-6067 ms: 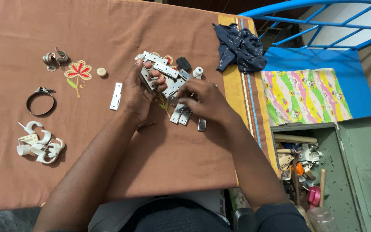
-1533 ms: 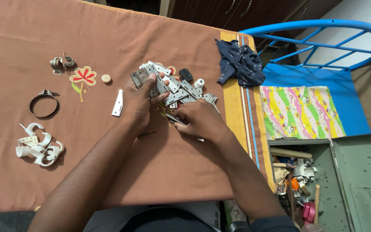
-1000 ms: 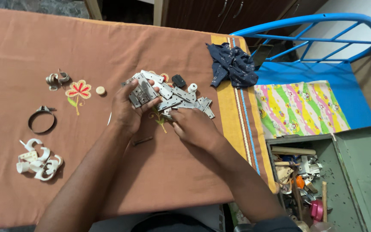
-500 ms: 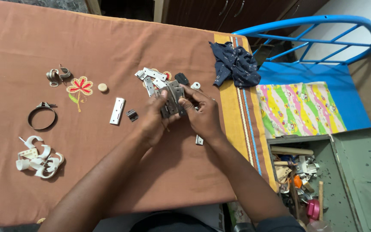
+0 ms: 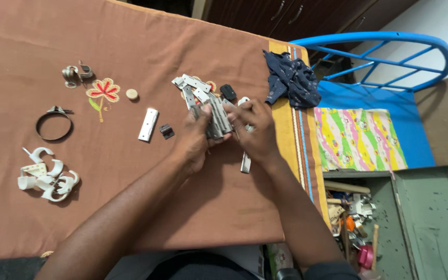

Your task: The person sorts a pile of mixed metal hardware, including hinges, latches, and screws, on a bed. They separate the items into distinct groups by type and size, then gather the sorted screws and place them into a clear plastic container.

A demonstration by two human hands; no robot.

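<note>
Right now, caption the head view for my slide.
Both hands, left hand and right hand, grip a stack of metal hinges above a brown tablecloth.

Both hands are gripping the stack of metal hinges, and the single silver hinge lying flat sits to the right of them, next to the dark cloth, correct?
Not quite. The head view shows the left hand and right hand gripping the stack of metal hinges, but the single silver hinge lying flat sits to the left of them, beside a small dark hinge. The dark cloth is far off on the right.
</note>
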